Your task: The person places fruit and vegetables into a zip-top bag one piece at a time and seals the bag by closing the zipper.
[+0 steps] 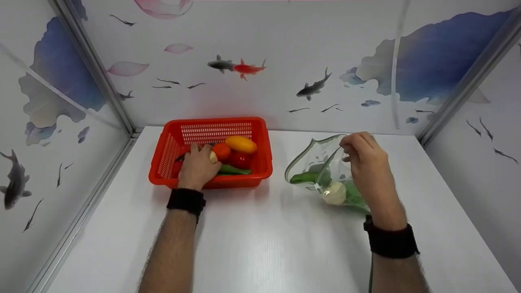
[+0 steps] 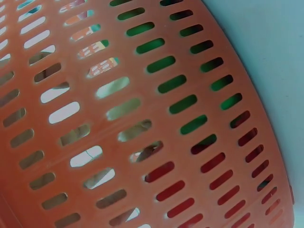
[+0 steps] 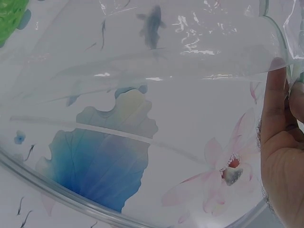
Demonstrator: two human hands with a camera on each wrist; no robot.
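Note:
My left hand (image 1: 198,167) reaches over the near wall of a red plastic basket (image 1: 266,162). Its fingers curl down among the vegetables, round a small pale yellowish vegetable (image 1: 213,157), mostly hidden by the hand. Beside it lie an orange-red round vegetable (image 1: 222,151), a yellow oval one (image 1: 241,144), a red tomato-like one (image 1: 239,160) and a long green one (image 1: 234,170). My right hand (image 1: 368,171) pinches the top edge of a clear zip bag (image 1: 299,158), whose mouth gapes leftward. Inside the bag show a green pepper-like vegetable (image 1: 304,177) and a whitish round one (image 1: 334,193).
The basket and bag stand apart on a white table (image 1: 252,244). Printed panels (image 1: 285,49) wall the back and both sides, with metal posts (image 1: 93,65) at the corners. In the left wrist view the slotted basket wall (image 2: 142,109) blocks most of the hand.

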